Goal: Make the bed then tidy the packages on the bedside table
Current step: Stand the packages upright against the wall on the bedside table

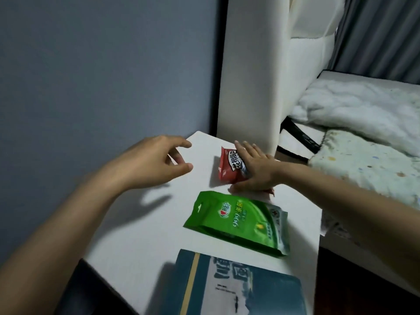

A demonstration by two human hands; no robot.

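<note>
The right hand (252,169) lies over the red packet (229,167), hiding its right side, so the black-and-white label breaks off under the fingers. The grip there can't be judged: the thumb is tucked out of sight. A red scrap (270,191) peeks out below the wrist, too small to tell what it is. The blue book (236,289) runs off the bottom edge, its title cut. Small print on the green pouch (238,221) is too blurred to read. The bed (363,142) is cut off at the right edge.

Right hand (254,170) gripping red packet (228,167), left hand (154,162) hovering, green pouch (238,221) nearby
</note>
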